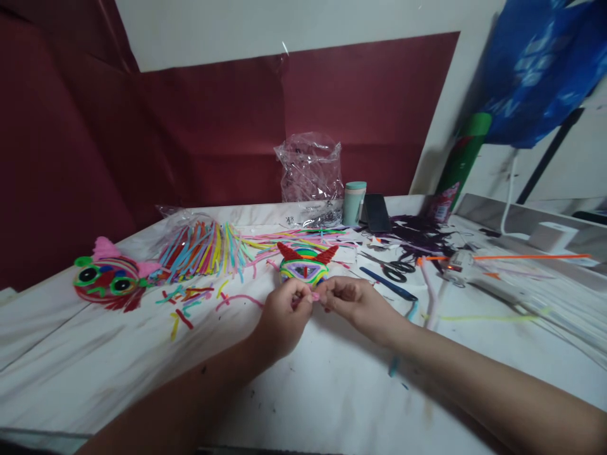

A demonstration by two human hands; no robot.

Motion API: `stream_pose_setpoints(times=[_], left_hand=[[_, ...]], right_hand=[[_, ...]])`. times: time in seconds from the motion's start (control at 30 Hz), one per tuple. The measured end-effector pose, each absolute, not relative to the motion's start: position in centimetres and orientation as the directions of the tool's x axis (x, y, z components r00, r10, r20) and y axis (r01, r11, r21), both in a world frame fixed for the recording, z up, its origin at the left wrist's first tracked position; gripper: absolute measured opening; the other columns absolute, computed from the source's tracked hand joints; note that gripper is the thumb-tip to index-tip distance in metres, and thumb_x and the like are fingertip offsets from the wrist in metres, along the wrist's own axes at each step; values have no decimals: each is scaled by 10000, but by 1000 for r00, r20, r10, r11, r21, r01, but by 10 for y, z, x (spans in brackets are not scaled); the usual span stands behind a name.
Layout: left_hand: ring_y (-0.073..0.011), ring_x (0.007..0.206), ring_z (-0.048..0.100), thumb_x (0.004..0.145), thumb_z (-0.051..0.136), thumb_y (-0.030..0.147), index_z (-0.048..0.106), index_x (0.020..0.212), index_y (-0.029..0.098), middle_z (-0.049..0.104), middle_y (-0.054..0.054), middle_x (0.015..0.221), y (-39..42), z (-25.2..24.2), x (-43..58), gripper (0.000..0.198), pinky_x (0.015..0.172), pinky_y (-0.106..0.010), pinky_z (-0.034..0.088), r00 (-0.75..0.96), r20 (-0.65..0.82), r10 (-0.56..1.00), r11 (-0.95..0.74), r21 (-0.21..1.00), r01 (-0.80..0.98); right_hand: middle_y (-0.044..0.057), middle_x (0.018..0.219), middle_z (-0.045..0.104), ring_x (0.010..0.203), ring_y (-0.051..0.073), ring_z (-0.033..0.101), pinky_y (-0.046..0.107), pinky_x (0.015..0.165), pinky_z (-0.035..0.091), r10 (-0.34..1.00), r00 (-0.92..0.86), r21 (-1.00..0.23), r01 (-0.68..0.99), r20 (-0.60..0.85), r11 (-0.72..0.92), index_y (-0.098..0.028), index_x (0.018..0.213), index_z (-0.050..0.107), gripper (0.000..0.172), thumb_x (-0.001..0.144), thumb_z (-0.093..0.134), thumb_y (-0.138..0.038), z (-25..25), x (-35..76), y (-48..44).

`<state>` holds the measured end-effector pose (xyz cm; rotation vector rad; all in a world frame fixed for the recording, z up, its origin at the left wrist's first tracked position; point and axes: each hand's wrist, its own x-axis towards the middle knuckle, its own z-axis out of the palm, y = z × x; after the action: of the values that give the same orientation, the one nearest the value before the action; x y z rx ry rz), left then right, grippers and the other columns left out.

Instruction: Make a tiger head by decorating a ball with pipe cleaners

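My left hand [288, 313] and my right hand [348, 300] meet at the middle of the table, fingertips pinched close together. Between them shows a short bit of pink pipe cleaner [315, 296], gripped from both sides. Just behind my fingers sits a colourful pipe-cleaner mask [305, 268] with two red pointed horns and a striped yellow, green and purple front. My fingers hide its lower edge. A curved pink pipe cleaner [239, 298] lies to the left of my left hand.
At left lies a pipe-cleaner fish-like figure [111, 276], beside a bag of pipe cleaners [202, 249] and cut scraps [183, 316]. To the right are scissors [396, 270], a dark blue tool [389, 283] and a glue gun [484, 281]. A cup [354, 203] and a phone [377, 213] stand behind.
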<state>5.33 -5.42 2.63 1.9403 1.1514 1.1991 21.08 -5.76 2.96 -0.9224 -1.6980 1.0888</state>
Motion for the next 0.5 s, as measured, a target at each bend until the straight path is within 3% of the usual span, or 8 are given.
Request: stream_pose_setpoints(times=[0.17,0.5], left_hand=[[-96,514,404,768,464,262,471,664,184,448,48,568,-60,28,57,131,497,-208,341,216,402,890,-449,856,255],[-120,584,476,771,481,226,525,689,172,526,17,626,-59,27,53,107,559,-226,377,236,470,851,-526,764,374]], right_hand=[[-8,660,559,628,122,501,256,610,408,930,-210,-945,67,301,321,-162,738,584,335,738,628,-495,20,203,-62],[4,678,566,648,134,504,258,620,405,893,-203,-896,111,402,429,-170,736,575,239,809,564,-397,16,202,-62]])
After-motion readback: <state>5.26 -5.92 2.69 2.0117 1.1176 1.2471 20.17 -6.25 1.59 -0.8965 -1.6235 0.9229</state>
